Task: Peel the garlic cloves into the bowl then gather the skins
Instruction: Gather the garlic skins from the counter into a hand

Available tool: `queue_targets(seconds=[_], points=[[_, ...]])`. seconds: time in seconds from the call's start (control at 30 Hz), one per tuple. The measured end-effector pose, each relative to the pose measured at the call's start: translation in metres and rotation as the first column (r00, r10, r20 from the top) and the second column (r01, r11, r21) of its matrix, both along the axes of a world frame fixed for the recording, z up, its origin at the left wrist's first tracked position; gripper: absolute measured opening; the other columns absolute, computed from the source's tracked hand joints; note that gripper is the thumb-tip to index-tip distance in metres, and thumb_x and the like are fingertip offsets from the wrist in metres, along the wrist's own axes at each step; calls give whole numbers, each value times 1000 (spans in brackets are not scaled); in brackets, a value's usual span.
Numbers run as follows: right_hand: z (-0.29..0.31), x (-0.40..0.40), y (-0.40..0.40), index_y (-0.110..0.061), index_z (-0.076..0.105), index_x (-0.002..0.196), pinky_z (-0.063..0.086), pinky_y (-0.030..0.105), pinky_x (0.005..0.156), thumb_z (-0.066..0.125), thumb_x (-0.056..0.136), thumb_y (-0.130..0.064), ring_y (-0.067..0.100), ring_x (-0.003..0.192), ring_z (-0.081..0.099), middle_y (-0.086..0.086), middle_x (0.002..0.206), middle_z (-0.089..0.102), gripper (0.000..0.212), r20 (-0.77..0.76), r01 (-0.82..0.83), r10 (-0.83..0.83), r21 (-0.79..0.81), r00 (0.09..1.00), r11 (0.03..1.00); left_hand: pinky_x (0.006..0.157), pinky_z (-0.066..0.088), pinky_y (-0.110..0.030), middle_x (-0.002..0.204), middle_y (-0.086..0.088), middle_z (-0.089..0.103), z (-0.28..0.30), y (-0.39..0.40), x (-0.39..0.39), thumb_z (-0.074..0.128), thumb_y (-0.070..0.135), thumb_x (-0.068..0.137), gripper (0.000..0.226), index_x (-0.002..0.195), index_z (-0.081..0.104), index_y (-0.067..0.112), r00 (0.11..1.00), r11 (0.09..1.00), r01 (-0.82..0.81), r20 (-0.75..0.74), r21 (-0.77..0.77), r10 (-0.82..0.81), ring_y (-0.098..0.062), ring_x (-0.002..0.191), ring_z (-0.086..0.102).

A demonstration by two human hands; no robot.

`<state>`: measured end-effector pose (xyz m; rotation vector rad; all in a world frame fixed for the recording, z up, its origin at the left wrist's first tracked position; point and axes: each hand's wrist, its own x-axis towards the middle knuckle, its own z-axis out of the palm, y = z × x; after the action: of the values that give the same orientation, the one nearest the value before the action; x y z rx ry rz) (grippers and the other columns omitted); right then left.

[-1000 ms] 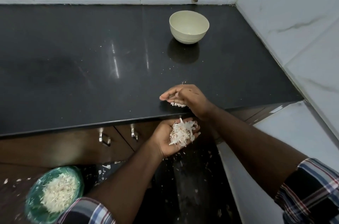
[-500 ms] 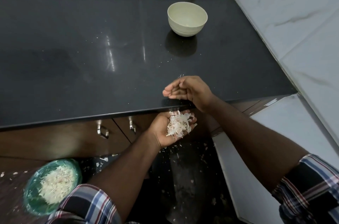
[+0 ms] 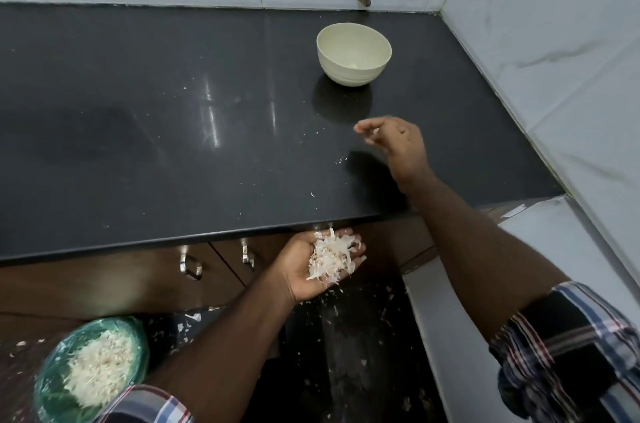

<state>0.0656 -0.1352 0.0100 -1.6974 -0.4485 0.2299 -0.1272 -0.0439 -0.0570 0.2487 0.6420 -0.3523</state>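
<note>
A cream bowl (image 3: pixel 354 54) stands at the back right of the black counter (image 3: pixel 173 145). My left hand (image 3: pixel 311 270) is cupped palm up just below the counter's front edge and carries a heap of white garlic skins (image 3: pixel 332 258). My right hand (image 3: pixel 394 145) hovers over the counter in front of the bowl, fingers loosely bent, blurred, with nothing visible in it. A few small skin flakes (image 3: pixel 341 161) lie on the counter near it.
A green-lined bin (image 3: pixel 90 367) full of skins sits on the floor at lower left. Skin scraps litter the dark floor. Brown cabinet doors with metal handles (image 3: pixel 190 266) are under the counter. Tiled walls close the back and right.
My right hand has left the counter's front edge above the left palm and moved up over the counter toward the bowl. The left hand still carries the skins.
</note>
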Motion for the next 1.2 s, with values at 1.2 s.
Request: queue_targets(seconds=[1.2], points=[[-18, -146, -4, 6, 73, 101, 55, 36, 91, 52, 88, 7, 27, 104, 71, 13, 102, 76, 26, -130, -76, 110, 239, 985, 968, 59, 60, -39, 96, -23, 73, 7, 8, -18, 35, 21, 101, 40, 106, 67, -2, 992, 990, -130, 16, 62, 129, -34, 78, 74]])
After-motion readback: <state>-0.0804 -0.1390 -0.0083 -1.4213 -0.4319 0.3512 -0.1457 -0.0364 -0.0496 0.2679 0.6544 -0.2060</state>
